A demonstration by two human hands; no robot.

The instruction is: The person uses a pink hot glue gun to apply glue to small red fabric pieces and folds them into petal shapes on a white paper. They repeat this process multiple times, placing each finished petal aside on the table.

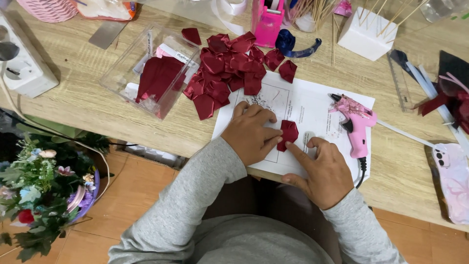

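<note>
A small dark red satin ribbon piece (pixel 288 133) lies on a white paper sheet (pixel 312 105) at the table's near edge. My left hand (pixel 251 133) pinches the piece's left side between thumb and fingers. My right hand (pixel 320 168) presses its forefinger against the piece's lower right edge. Both sleeves are grey. A heap of several folded red ribbon petals (pixel 229 71) lies just beyond the paper, at the upper left. A pink glue gun (pixel 355 122) rests on the paper's right side, its nozzle pointing left.
A clear plastic box (pixel 149 68) with red ribbon sits left of the heap. A pink tape dispenser (pixel 267 22), a white foam block with sticks (pixel 366 32), a ruler (pixel 401 80), a power strip (pixel 22 63) and a phone (pixel 452 178) ring the table. A flower basket (pixel 41 195) stands on the floor.
</note>
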